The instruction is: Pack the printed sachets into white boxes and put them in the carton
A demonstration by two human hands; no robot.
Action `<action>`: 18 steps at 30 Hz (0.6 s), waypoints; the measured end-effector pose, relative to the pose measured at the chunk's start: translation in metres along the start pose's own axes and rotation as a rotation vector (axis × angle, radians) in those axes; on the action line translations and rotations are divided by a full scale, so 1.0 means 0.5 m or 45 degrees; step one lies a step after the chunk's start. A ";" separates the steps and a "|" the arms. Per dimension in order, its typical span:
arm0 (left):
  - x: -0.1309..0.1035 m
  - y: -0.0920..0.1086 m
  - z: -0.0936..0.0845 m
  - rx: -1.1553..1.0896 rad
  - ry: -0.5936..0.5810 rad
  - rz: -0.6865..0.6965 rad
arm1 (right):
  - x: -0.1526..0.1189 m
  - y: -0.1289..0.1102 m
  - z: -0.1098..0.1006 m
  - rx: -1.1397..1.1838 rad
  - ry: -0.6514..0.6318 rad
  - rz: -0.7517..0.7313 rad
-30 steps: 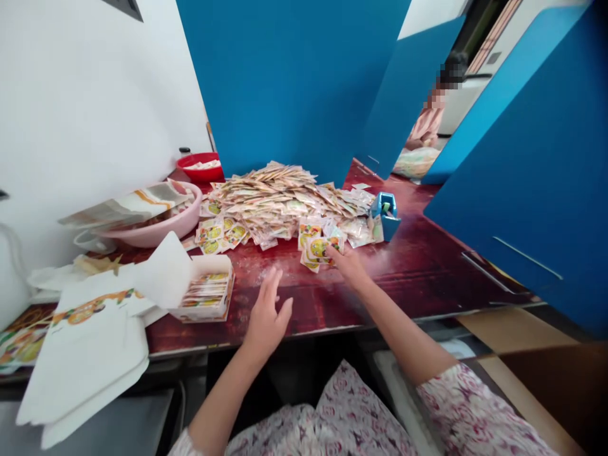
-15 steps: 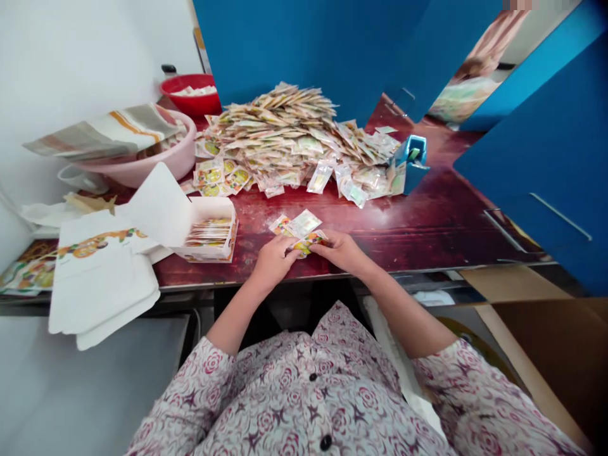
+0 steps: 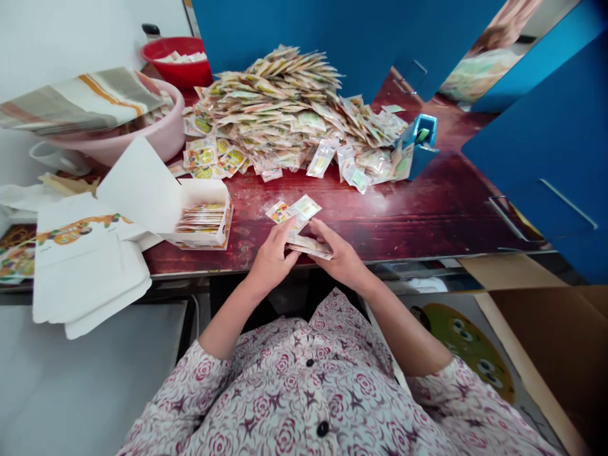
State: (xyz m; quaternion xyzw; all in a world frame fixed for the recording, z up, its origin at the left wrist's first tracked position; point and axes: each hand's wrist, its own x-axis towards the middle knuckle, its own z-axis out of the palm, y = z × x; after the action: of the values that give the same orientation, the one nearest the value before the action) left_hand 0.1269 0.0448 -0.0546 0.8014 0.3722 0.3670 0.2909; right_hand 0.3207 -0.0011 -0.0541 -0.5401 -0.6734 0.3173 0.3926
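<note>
Between both hands, near the table's front edge, is a small stack of flat printed sachets (image 3: 311, 246), seen nearly edge-on. My left hand (image 3: 272, 256) grips its left end with thumb and fingers. At the other end, my right hand (image 3: 342, 258) is closed around the stack, its fingertips partly hidden. Just beyond the fingers, a pale sachet (image 3: 306, 208) lies on the table, overlapping a colourful one (image 3: 278, 212). To the left stands an open white carton (image 3: 228, 228) with a row of upright sachets (image 3: 202, 218) inside.
A large heap of sachets (image 3: 275, 114) covers the table's back, beside a blue holder (image 3: 422, 149). Flattened white cartons (image 3: 90, 272) overhang the front left edge. Behind them are a pink basin (image 3: 173, 126) and a red bowl (image 3: 204, 69). A cardboard box (image 3: 546, 342) sits lower right.
The stack in my hands has tipped from showing its colourful faces to showing its edges. My right hand has turned around its end. The view has shifted slightly.
</note>
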 end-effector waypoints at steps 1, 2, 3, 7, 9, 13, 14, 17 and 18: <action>0.000 0.000 0.001 -0.013 0.005 0.007 | 0.000 0.000 -0.001 0.006 -0.004 0.005; 0.000 0.000 0.001 -0.028 0.013 0.012 | 0.000 -0.002 -0.003 0.019 -0.019 0.009; 0.001 0.000 0.000 -0.040 0.025 0.020 | 0.000 -0.005 -0.007 0.039 -0.045 0.012; 0.002 -0.004 -0.013 0.014 0.094 0.106 | 0.001 -0.024 -0.027 0.170 -0.175 0.030; -0.001 -0.007 -0.020 0.059 0.100 0.165 | 0.002 -0.031 -0.032 0.223 -0.186 0.057; -0.016 -0.011 -0.024 0.065 0.111 0.215 | 0.005 -0.028 -0.022 0.257 -0.048 0.137; -0.020 -0.011 -0.023 0.049 0.122 0.205 | 0.005 -0.024 -0.018 0.262 -0.001 0.156; -0.031 -0.009 -0.019 0.036 0.154 0.161 | 0.006 -0.012 -0.009 0.278 0.085 0.184; -0.034 -0.007 -0.018 0.057 0.160 0.158 | 0.006 -0.009 -0.008 0.281 0.092 0.185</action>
State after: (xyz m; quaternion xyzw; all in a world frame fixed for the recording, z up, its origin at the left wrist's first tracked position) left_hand 0.1107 0.0350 -0.0585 0.8046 0.3475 0.4254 0.2257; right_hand 0.3219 0.0007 -0.0478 -0.5521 -0.5788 0.3975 0.4496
